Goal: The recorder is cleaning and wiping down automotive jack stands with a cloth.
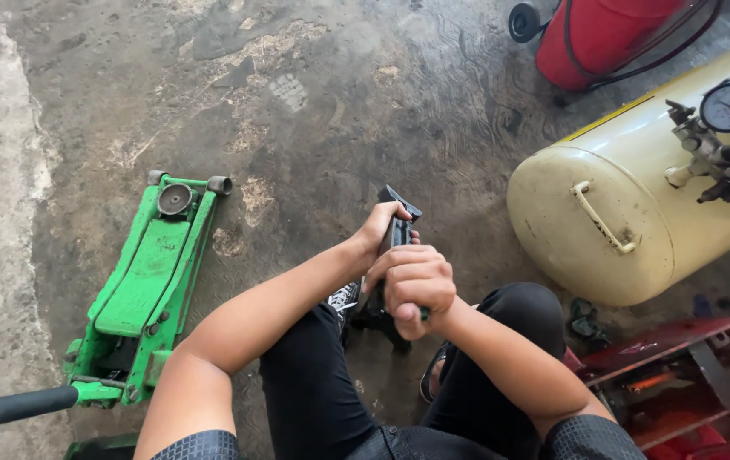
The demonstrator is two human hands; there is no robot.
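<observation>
Black and upright, the jack stand [396,255] sits on the stained concrete floor [339,102] between my knees, and I take it as my landmark. My left hand [379,228] is wrapped around its upper post, fingers closed just under the saddle at the top. My right hand [416,288] is clenched lower on the same post, nearer to me, its knuckles facing the camera; the two hands almost touch. The stand's splayed base shows below my right hand, resting on the floor beside my patterned shoe [344,298].

Well to the left of the stand lies a green floor jack [148,285], flat on the concrete, its round lifting pad at the far end and its dark handle [11,409] running off the left edge. To the right of the stand lies a cream air tank [629,204] on its side, with a pressure gauge [729,106] on top. Beyond the tank, far right of the stand, I see a red cylinder [595,34]. Red metal framing [680,375] sits near right of the stand.
</observation>
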